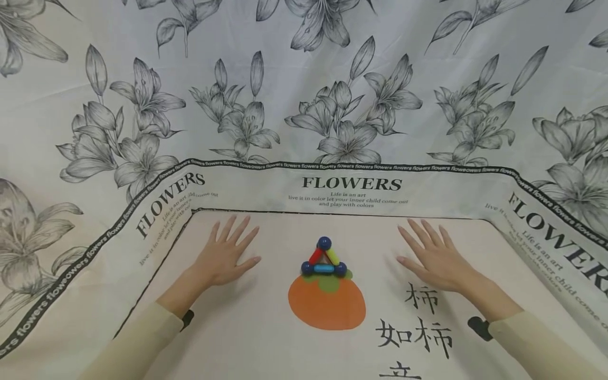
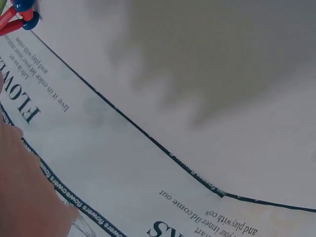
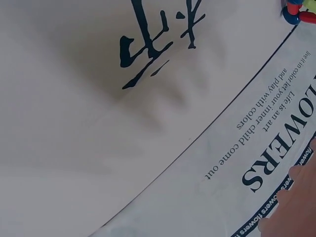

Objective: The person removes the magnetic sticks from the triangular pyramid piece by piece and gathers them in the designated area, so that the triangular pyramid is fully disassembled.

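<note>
A small figure of magnetic balls and rods [image 1: 324, 268] stands at the middle of the table, over the top of a printed orange persimmon. Dark blue balls mark its corners, and red, yellow and light blue rods join them; part of it shows in the upper corners of both wrist views. To its left my left hand [image 1: 226, 258] is held with fingers spread, holding nothing. On the other side my right hand [image 1: 434, 258], fingers likewise spread, is also without any object. Shadows of the hands fall on the tabletop.
The light table mat [image 1: 266, 248] carries the persimmon print [image 1: 328, 309] and black characters [image 1: 415, 338]. Along its back and sides runs a white cloth border [image 1: 256, 190] lettered FLOWERS, with a flower-patterned cloth [image 1: 266, 79] rising behind. A dark band [image 1: 480, 328] shows at the right wrist.
</note>
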Tool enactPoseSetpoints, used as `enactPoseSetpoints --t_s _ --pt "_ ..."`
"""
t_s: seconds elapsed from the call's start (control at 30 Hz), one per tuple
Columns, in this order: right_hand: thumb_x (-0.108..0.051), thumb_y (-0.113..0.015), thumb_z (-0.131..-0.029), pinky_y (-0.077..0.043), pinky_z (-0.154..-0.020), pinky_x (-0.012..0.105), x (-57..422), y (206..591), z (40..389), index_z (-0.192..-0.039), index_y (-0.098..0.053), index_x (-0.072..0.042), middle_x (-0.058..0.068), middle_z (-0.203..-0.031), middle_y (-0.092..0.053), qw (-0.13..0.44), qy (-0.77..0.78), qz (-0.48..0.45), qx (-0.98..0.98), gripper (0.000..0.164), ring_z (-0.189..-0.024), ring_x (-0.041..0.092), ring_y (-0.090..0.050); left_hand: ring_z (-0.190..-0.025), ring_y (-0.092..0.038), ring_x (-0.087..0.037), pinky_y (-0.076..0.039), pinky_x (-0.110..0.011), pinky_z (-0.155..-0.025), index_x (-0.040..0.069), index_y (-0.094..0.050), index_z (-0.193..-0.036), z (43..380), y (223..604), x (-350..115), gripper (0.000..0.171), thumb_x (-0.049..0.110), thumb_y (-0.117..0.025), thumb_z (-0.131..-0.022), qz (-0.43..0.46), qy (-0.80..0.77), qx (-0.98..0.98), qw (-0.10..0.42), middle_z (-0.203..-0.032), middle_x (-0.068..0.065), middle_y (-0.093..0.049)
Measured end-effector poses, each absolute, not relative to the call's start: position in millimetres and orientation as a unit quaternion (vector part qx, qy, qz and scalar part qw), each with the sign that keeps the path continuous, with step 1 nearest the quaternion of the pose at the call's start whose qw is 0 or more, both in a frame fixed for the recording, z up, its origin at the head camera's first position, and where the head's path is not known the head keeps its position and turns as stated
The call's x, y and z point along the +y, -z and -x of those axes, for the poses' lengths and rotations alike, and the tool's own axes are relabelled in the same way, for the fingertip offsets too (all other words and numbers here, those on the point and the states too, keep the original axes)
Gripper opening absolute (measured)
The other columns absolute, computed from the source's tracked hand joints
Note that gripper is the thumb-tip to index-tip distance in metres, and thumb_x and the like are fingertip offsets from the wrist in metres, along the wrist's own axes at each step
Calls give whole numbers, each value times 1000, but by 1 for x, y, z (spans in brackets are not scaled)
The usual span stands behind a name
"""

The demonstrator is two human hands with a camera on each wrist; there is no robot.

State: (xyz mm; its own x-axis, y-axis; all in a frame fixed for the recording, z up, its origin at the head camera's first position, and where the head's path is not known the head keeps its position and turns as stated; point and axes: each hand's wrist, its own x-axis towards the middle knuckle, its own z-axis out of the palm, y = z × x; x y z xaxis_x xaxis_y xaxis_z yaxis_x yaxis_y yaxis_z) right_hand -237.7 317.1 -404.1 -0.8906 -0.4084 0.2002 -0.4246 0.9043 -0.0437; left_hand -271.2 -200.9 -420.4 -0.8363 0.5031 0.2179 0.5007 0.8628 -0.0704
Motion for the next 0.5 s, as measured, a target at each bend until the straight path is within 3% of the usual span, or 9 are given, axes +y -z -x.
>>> enactPoseSetpoints --t_s 0.5 --pt "-53 -46 -105 8 -120 63 297 406 247 -163 -22 -10 19 -170 -9 79 -47 -228 -969 76 -154 48 -4 -157 1 -41 -1 -68 -119 21 -24 -164 280 425 -178 78 63 -43 -101 279 38 -955 97 -172 -9 -8"
